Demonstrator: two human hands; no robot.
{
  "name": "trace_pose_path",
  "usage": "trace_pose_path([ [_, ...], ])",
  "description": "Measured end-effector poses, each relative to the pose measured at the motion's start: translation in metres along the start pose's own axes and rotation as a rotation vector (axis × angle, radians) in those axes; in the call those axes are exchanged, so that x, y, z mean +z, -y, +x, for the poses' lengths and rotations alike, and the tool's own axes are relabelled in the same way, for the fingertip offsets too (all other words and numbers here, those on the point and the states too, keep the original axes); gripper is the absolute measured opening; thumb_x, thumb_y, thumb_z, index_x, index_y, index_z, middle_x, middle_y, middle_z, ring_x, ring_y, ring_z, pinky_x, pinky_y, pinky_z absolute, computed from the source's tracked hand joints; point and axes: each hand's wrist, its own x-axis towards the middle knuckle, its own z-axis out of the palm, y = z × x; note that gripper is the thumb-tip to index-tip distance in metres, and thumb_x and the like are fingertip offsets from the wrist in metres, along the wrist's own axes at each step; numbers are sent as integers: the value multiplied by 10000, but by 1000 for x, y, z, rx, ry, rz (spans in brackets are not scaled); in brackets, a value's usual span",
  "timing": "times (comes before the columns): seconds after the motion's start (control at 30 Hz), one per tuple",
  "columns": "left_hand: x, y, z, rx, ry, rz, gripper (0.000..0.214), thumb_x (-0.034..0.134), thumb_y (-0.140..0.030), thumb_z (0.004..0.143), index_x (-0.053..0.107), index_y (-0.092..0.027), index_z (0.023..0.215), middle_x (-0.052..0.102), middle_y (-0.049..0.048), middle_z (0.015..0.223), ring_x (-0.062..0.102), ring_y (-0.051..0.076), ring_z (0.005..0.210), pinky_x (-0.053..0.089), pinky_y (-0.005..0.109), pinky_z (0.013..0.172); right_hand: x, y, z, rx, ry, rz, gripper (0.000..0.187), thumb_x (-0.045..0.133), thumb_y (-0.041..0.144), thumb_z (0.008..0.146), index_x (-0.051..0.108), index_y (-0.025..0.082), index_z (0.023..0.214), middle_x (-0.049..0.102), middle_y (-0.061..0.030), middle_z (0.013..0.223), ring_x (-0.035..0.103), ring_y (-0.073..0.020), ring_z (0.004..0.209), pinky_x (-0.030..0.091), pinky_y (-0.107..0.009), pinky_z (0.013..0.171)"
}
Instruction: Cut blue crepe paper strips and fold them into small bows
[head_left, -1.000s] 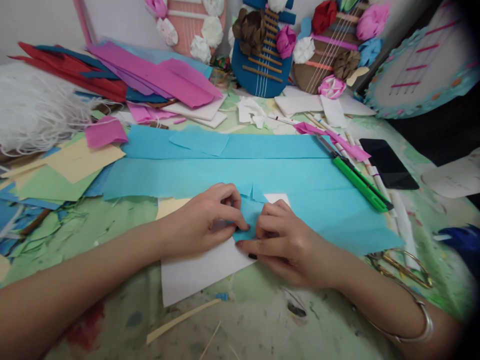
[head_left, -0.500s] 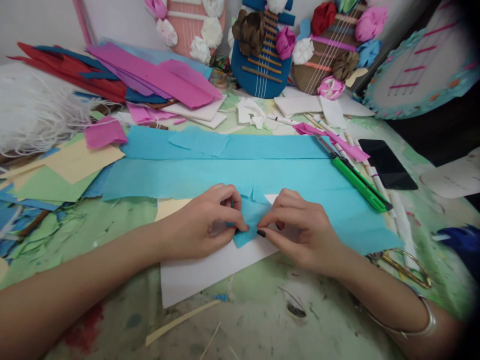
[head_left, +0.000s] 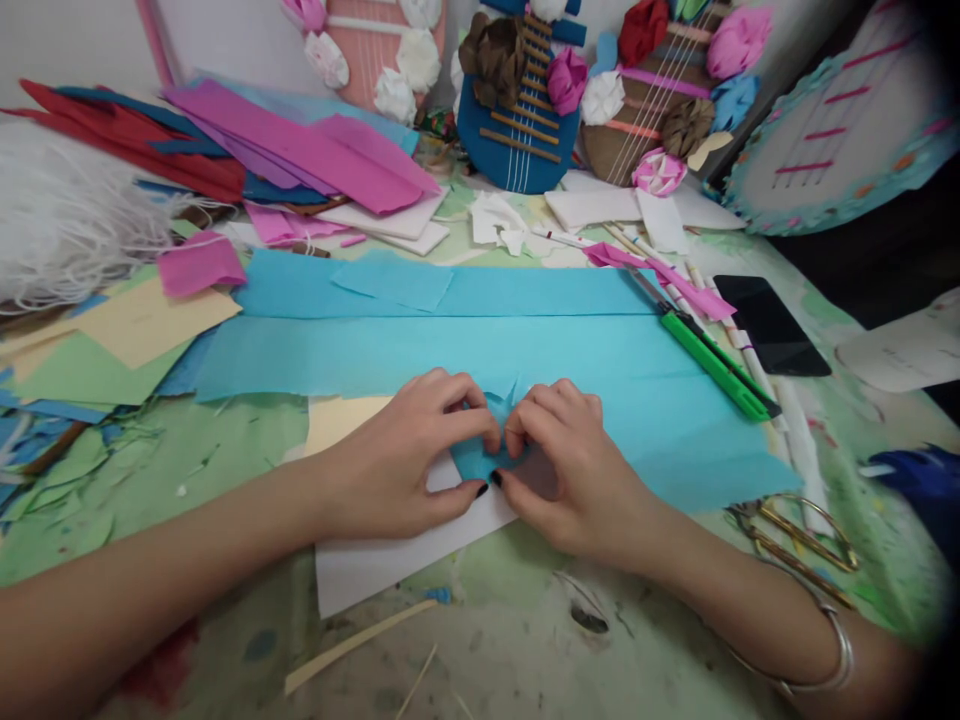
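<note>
My left hand [head_left: 409,455] and my right hand [head_left: 574,460] meet at the middle of the table, fingertips pinched together on a small folded piece of blue tissue paper [head_left: 476,462]. The piece rests on a white card [head_left: 375,560] that lies under both hands. Only a small part of the blue piece shows between my thumbs; the rest is covered by my fingers. Just behind my hands lies a long blue tissue sheet [head_left: 420,350] spread across the table.
A green utility knife [head_left: 712,368] and a black phone [head_left: 769,322] lie at the right, gold scissors [head_left: 795,545] nearer. Pink and red paper stacks [head_left: 300,150], white fringe [head_left: 60,215] and paper guitars with flowers [head_left: 525,110] fill the back. Paper scraps [head_left: 90,470] lie at the left.
My right hand has moved left and closed in against my left hand, so the blue piece has been gathered smaller and is now mostly hidden between my fingers.
</note>
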Motion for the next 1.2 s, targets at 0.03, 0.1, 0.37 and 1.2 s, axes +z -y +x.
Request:
trace_pose_path([
  [0.03, 0, 0, 0, -1, 7, 6, 212, 566, -177, 777, 588, -194, 988, 509, 54, 1014, 452, 216, 983, 372, 378, 885, 0, 0, 0, 17, 3, 4, 82, 539, 141, 748, 473, 178, 778, 499, -21, 832, 404, -200, 847, 259, -352, 710],
  [0.1, 0, 1, -1, -7, 15, 12, 236, 573, -183, 778, 575, -198, 1013, 502, 55, 1027, 447, 221, 995, 372, 379, 887, -1, -1, 0, 47, 6, 14, 102, 520, 106, 731, 467, 181, 774, 491, -19, 831, 402, -202, 851, 257, -354, 710],
  [0.37, 0, 2, -1, -19, 36, 6, 275, 581, -194, 785, 533, -222, 1054, 492, 39, 1021, 439, 218, 983, 367, 370, 871, -4, -7, -1, 85, 4, 99, 260, 462, -24, 609, 466, 185, 765, 489, -9, 835, 405, -200, 854, 250, -352, 702],
  [1.2, -10, 8, -4, 25, -77, -157, 249, 563, -100, 745, 468, -206, 949, 569, 50, 1093, 535, 187, 1015, 437, 332, 871, -6, -9, -4, -217, -115, -54, 161, 497, 69, 820, 615, 170, 861, 600, -64, 875, 440, -216, 863, 332, -383, 730],
])
